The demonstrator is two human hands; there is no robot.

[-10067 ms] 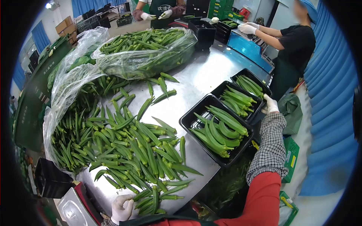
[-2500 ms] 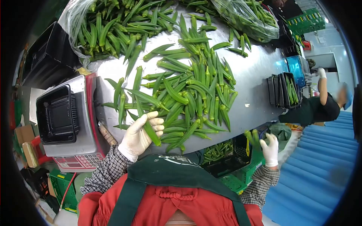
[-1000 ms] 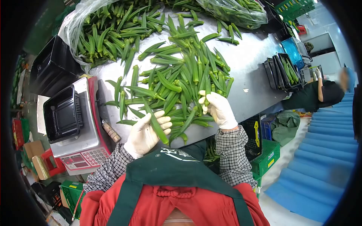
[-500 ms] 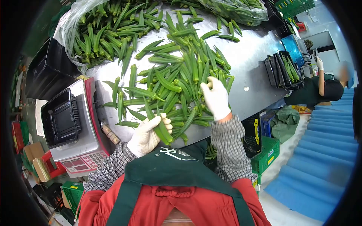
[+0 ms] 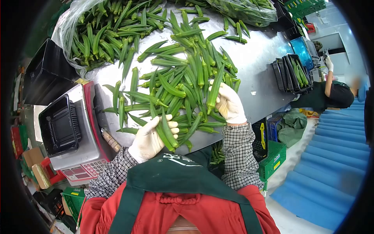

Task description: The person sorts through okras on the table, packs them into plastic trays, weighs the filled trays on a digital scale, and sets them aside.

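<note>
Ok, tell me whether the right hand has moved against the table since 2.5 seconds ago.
Yes, leftward and inward: the right hand was then beyond the edge of the metal table, and is now over it, at the okra pile.

green okra pods [image 5: 171, 85] (loosely heaped)

Bright, whitish light glares off the metal counter [image 5: 259, 66], while the okra [image 5: 170, 86] shows crisply. Wide-angle distortion bows the blue curtain [image 5: 317, 160], and the rounded edges darken to black.
</note>
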